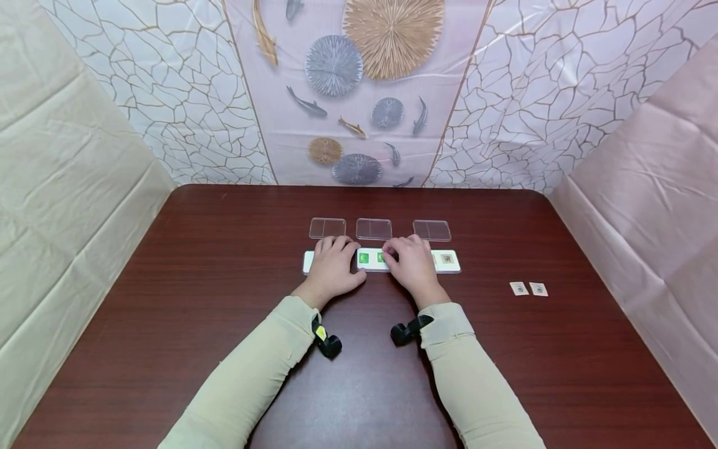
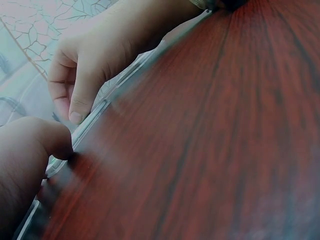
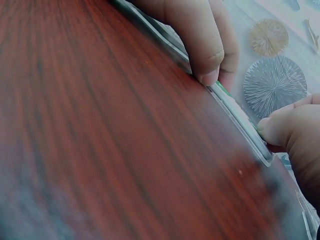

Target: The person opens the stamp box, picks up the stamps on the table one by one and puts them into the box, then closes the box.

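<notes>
The white case (image 1: 372,260) lies on the tabletop (image 1: 140,312) at mid-frame. The left hand (image 1: 334,262), loosely spread, touches its left end; the right hand (image 1: 414,262), fingertips drawn narrow, touches it beside a green square (image 1: 380,257), grip unclear.

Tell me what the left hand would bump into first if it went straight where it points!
Probably the leftmost clear plastic piece, lying just beyond the left hand, though its height above the table is hard to judge.
</notes>
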The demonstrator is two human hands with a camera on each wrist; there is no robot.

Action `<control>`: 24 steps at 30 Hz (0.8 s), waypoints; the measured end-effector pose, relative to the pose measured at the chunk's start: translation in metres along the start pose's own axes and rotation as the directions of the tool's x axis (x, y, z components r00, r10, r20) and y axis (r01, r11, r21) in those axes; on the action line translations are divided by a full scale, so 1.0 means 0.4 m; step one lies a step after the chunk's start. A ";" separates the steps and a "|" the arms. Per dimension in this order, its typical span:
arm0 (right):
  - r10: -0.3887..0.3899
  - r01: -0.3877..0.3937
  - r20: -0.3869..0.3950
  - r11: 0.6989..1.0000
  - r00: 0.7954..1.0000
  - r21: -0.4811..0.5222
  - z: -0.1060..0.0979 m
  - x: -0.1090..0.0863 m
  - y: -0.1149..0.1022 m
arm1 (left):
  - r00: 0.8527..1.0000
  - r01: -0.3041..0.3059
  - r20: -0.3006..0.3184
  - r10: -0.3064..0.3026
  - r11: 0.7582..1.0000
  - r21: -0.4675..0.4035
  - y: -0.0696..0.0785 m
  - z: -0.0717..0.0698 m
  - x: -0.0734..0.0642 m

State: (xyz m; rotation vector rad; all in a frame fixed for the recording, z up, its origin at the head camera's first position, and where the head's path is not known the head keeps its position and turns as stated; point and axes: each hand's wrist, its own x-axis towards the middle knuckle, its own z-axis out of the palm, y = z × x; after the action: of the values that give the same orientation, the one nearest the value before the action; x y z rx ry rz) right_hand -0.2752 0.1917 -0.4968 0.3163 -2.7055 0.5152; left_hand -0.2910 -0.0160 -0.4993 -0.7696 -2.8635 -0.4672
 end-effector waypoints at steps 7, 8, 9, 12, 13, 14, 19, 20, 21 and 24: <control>-0.018 0.018 -0.020 1.000 1.000 0.003 0.003 0.000 0.000 | 1.000 -0.004 -0.010 0.004 1.000 -0.001 -0.002 0.001 -0.001; -0.020 0.020 -0.023 1.000 1.000 0.002 0.003 0.000 0.000 | 1.000 -0.004 -0.010 0.004 1.000 -0.001 -0.002 0.001 -0.002; -0.023 0.023 -0.026 1.000 0.999 0.001 0.003 0.000 0.000 | 1.000 -0.005 -0.010 0.005 1.000 0.000 -0.002 0.000 -0.002; -0.028 0.028 -0.028 1.000 0.999 -0.005 0.002 -0.001 0.000 | 1.000 -0.004 -0.009 0.004 1.000 0.007 -0.002 -0.002 -0.003; -0.030 0.030 -0.028 1.000 0.999 -0.005 0.002 -0.002 -0.001 | 1.000 -0.003 -0.007 0.003 1.000 0.007 -0.002 -0.002 -0.003; -0.032 0.032 -0.027 0.999 0.999 -0.004 0.001 -0.002 -0.002 | 1.000 -0.003 -0.008 0.003 1.000 0.008 -0.002 -0.002 -0.003; -0.039 0.039 -0.031 0.999 0.999 0.010 -0.008 -0.006 -0.007 | 1.000 -0.006 -0.010 0.006 1.000 0.017 -0.002 0.001 -0.001; -0.038 0.038 -0.031 0.999 0.999 0.013 -0.009 -0.007 -0.008 | 1.000 -0.009 -0.014 0.009 1.000 0.021 -0.002 0.001 0.000; -0.038 0.039 -0.031 0.999 0.999 0.016 -0.010 -0.008 -0.009 | 1.000 -0.011 -0.015 0.012 1.000 0.025 -0.002 0.002 0.000; -0.036 0.037 -0.036 0.999 0.999 0.033 -0.013 -0.013 -0.010 | 1.000 -0.021 -0.022 0.022 0.999 0.038 -0.003 0.004 0.000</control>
State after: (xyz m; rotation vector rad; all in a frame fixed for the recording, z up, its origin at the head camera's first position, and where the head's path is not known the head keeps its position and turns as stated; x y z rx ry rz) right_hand -0.2678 0.1909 -0.4930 0.3611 -2.6547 0.5507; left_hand -0.2917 -0.0166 -0.5012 -0.7836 -2.8321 -0.4156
